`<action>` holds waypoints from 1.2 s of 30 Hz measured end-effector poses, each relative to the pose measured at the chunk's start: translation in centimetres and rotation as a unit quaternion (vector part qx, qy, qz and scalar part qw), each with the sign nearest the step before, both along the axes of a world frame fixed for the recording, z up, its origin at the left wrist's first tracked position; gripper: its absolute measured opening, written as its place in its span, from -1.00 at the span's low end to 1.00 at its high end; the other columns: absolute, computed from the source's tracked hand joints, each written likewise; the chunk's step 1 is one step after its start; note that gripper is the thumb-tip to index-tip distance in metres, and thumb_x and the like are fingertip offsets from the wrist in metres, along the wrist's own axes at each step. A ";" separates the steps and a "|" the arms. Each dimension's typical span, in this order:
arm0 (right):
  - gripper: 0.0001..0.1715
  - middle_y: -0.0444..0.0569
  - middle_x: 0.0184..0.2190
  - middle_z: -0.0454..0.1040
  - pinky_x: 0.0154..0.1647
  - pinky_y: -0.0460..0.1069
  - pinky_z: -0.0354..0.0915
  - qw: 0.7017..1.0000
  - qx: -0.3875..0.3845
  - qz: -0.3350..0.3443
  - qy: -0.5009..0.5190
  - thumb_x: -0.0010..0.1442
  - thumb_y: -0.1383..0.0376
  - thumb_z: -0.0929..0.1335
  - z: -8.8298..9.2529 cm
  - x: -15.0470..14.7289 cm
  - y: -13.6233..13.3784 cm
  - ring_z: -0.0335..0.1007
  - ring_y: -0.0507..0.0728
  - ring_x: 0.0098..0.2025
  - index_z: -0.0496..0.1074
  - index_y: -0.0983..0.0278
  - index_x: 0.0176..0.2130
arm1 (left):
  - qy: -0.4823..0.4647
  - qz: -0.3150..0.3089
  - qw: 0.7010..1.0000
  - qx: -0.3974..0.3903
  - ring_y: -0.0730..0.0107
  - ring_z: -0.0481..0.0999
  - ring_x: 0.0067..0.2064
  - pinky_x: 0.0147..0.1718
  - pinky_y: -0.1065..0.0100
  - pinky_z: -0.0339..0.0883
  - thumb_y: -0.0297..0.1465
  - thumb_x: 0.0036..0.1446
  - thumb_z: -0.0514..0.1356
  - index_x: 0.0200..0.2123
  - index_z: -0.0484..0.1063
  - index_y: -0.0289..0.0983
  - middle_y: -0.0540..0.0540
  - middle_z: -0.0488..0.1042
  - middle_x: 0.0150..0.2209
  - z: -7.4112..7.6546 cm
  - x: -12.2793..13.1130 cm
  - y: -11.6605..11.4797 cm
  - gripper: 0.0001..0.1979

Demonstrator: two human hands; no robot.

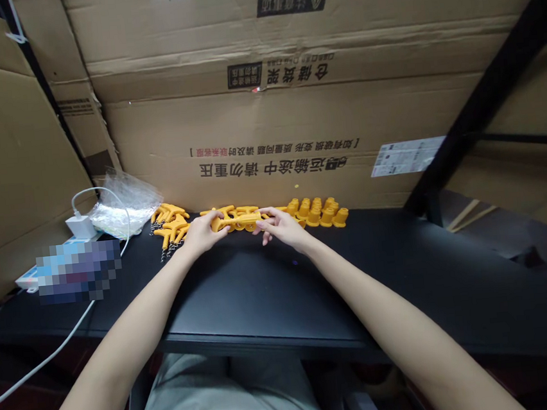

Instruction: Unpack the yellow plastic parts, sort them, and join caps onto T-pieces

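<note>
In the head view, both hands are raised just above the far part of the black table, with a long yellow plastic piece [243,219] stretched level between them. My left hand [203,235] pinches its left end between thumb and fingers. On the other end, the fingers of my right hand [283,228] are closed, partly covering it. Just behind lie more yellow T-shaped handles [226,211], partly hidden by the hands. Left of my left hand is a pile of yellow handles with metal spirals [172,229], like corkscrews. Several yellow flanged caps [320,212] stand in rows to the right.
A cardboard wall [265,115] closes off the table's back. At the left are a clear plastic bag [123,206], a white charger [81,227] with its cable, and a blurred-out object [79,269]. The black table's [263,296] front edge is near my lap.
</note>
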State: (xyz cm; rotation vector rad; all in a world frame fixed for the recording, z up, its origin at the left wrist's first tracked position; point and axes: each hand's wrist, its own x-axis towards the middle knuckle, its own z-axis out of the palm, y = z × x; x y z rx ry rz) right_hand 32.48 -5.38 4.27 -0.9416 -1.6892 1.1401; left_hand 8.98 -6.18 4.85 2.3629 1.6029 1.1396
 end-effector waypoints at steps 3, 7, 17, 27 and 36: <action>-0.54 -0.08 -0.46 0.58 -0.66 -0.10 0.24 1.000 -0.003 -0.022 -0.008 0.07 0.12 0.44 0.3 -0.2 -0.3 0.41 0.02 -0.67 0.29 0.24 -0.10 | 0.001 0.001 1.000 0.007 0.38 0.46 -0.39 -0.40 0.43 0.21 -0.23 0.01 0.26 -0.19 0.45 -0.23 -0.02 0.54 -0.38 0.0 0.0 -0.1 -0.70; -0.59 -0.01 -0.44 0.59 -0.69 -0.12 0.20 0.999 -0.018 -0.045 -0.005 0.09 0.06 0.43 0.6 -0.4 -0.6 0.41 0.01 -0.68 0.34 0.28 -0.21 | 0.005 -0.002 1.000 0.026 0.38 0.48 -0.38 -0.40 0.43 0.22 -0.23 0.01 0.27 -0.19 0.45 -0.23 -0.04 0.55 -0.36 0.0 0.1 -0.1 -0.70; -0.54 0.00 -0.46 0.59 -0.68 -0.15 0.17 0.998 -0.022 -0.062 0.017 0.03 -0.03 0.43 1.5 -0.8 -1.3 0.40 -0.01 -0.69 0.40 0.32 -0.34 | 0.010 -0.009 0.999 0.048 0.36 0.50 -0.34 -0.38 0.42 0.26 -0.23 0.02 0.27 -0.19 0.44 -0.22 -0.04 0.57 -0.32 -0.1 0.2 -0.2 -0.71; -0.59 0.01 -0.55 0.55 -0.70 -0.15 0.14 0.990 -0.080 -0.105 0.044 0.14 0.03 0.39 2.1 -1.7 -2.3 0.34 -0.03 -0.72 0.43 0.35 -0.39 | 0.030 -0.005 0.996 0.080 0.28 0.55 -0.26 -0.26 0.34 0.36 -0.24 0.01 0.28 -0.17 0.44 -0.20 -0.08 0.58 -0.23 -0.5 0.3 -0.1 -0.70; -0.60 -0.09 -0.70 0.44 -0.74 -0.15 0.11 0.979 -0.134 -0.131 0.079 0.17 0.05 0.38 2.3 -2.2 -2.5 0.27 -0.04 -0.76 0.37 0.33 -0.46 | 0.053 0.003 0.991 0.121 0.28 0.56 -0.19 -0.20 0.33 0.39 -0.24 0.02 0.29 -0.14 0.41 -0.21 -0.11 0.57 -0.18 -0.9 0.4 0.0 -0.68</action>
